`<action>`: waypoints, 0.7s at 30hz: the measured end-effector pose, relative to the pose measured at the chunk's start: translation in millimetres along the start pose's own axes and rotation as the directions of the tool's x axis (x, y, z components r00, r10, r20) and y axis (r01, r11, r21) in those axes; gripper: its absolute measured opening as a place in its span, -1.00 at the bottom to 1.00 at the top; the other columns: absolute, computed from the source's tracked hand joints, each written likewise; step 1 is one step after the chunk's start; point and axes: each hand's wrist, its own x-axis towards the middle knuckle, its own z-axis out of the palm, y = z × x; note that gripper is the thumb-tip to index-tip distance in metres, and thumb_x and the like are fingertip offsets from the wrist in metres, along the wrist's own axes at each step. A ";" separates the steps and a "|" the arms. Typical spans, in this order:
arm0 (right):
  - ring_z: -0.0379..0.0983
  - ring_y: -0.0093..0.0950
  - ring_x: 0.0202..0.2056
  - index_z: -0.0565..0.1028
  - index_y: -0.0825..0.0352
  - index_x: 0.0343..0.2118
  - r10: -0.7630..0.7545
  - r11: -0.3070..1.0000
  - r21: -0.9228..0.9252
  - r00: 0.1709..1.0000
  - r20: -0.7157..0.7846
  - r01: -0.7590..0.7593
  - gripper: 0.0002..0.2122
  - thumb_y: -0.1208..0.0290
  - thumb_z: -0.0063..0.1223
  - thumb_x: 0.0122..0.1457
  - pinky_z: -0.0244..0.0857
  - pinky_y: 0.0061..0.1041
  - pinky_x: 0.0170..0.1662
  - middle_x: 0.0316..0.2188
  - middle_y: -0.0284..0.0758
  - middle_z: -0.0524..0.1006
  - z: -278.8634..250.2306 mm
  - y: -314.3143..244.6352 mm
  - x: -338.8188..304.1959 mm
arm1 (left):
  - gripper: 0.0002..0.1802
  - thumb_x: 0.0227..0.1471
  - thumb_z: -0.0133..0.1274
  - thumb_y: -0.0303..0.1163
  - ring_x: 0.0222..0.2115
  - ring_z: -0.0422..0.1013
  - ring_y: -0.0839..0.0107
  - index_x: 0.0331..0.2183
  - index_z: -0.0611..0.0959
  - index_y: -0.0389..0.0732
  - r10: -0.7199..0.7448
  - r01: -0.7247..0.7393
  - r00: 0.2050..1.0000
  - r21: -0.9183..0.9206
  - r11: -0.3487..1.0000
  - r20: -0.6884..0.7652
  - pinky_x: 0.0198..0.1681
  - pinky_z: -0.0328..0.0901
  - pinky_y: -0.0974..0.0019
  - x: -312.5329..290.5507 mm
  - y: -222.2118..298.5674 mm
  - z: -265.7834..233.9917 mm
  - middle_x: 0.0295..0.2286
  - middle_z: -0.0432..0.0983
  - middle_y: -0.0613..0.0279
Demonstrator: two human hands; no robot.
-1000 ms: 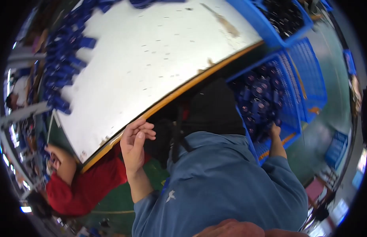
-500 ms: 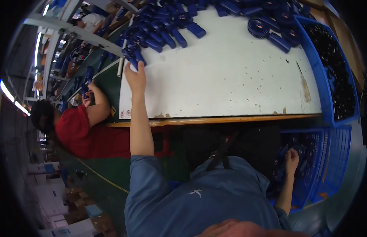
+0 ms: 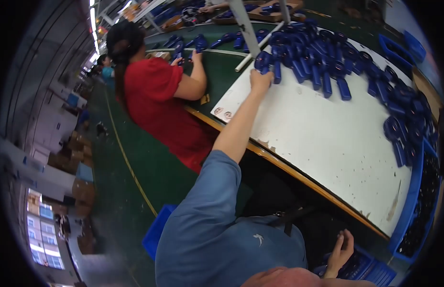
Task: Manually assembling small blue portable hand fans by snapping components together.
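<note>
At the far left corner of the white tabletop (image 3: 298, 129), my left hand (image 3: 261, 81) is closed around the handle of a blue handheld fan (image 3: 263, 60); its round head points away from me. Right beside that fan begins a crowded pile of blue handheld fans (image 3: 322, 60), stretching along the far side and down the right. My right hand (image 3: 340, 252) is low at the right, below the table edge, fingers apart and nothing visible in it. It hovers by a blue plastic basket (image 3: 375, 271) holding dark blue parts.
A blue bin (image 3: 407, 210) of small black parts stands along the table's right end. To the left, a person in red (image 3: 155, 95) handles blue fans at a green bench (image 3: 222, 67). A metal post (image 3: 245, 28) rises beyond the far left corner. Another blue bin (image 3: 157, 232) sits behind my left side.
My view has swung left. My left hand has closed on a fan's handle at the far left. My right hand has come up out of the basket, its fingers now apart.
</note>
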 end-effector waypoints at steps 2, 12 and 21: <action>0.50 -0.49 -0.17 0.46 0.49 -0.06 -0.012 1.000 -0.016 0.999 0.039 0.013 -0.78 0.56 -0.05 0.27 0.39 -0.53 -0.05 -0.23 -0.23 0.55 13.0 -22.8 5.1 | -0.18 -0.20 0.31 -0.28 -0.32 0.49 0.19 0.02 0.35 -0.52 0.004 0.017 0.997 -0.276 0.961 0.075 -0.26 0.39 0.25 -32.5 0.4 -5.5 -0.22 0.49 -0.11; 0.41 -0.45 -0.04 0.23 0.47 0.18 -0.191 0.940 0.337 0.911 0.365 0.062 -0.50 0.43 0.07 0.23 0.24 -0.46 0.09 0.01 -0.13 0.43 109.0 -86.1 40.6 | -0.17 -0.03 0.23 -0.45 -0.17 0.31 0.49 0.20 0.17 -0.29 0.262 0.375 0.700 -0.653 0.658 0.665 -0.07 0.28 0.37 -344.8 66.2 -34.4 -0.10 0.31 0.23; 0.36 -0.47 -0.02 0.23 0.46 0.15 -0.021 0.959 0.268 0.916 0.400 -0.095 -0.47 0.56 0.11 0.10 0.21 -0.48 0.09 -0.01 -0.27 0.40 105.5 -67.3 32.6 | -0.20 0.23 0.02 -0.21 0.01 0.29 0.37 0.29 -0.04 -0.22 0.387 0.537 0.568 -0.684 0.495 0.726 0.06 0.26 0.30 -343.1 67.5 -39.8 0.04 0.24 0.07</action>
